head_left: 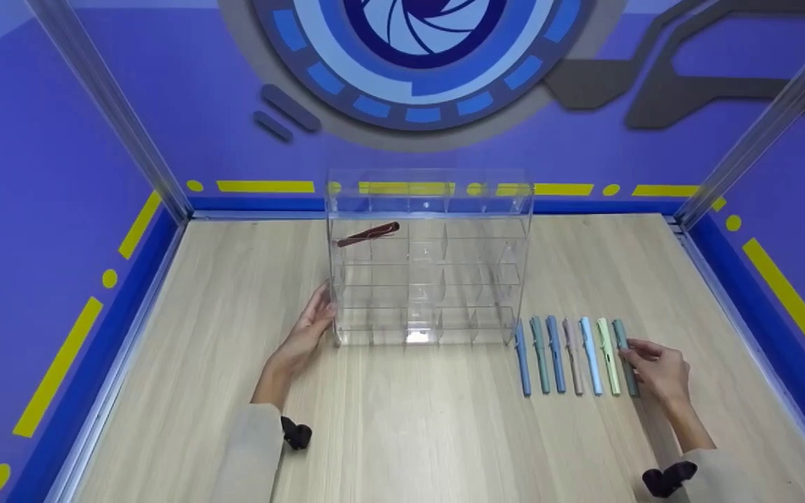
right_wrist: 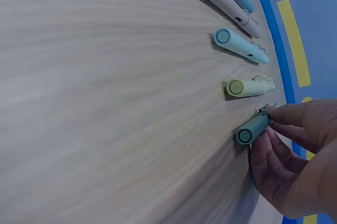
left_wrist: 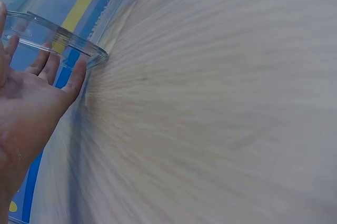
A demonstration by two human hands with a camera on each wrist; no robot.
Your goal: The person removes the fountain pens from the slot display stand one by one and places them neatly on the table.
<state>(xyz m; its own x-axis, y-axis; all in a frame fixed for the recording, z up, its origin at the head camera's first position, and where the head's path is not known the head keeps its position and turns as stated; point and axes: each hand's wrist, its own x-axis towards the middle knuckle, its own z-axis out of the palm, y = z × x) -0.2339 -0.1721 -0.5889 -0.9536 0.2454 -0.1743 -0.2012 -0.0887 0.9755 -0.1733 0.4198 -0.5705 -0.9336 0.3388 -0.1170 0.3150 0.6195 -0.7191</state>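
Note:
A clear compartmented display case (head_left: 425,318) stands upright on the wooden table. A dark red pen (head_left: 369,235) lies slanted in its upper left part. My left hand (head_left: 302,335) touches the case's left side near the bottom; in the left wrist view its fingers look extended and spread against the clear wall (left_wrist: 58,34). My right hand (head_left: 662,370) pinches a dark green pen (right_wrist: 254,128) between thumb and fingers, at the right end of a row of pens. Beside that pen lies a light green pen (head_left: 608,356), then a light blue pen (head_left: 590,356).
Leftward in the row are a greyish-pink pen (head_left: 573,356), a blue pen (head_left: 556,354), a green pen (head_left: 540,355) and another blue pen (head_left: 523,360) close to the case's lower right corner. Blue-purple printed panels (head_left: 249,161) and metal frame posts (head_left: 112,105) border the table.

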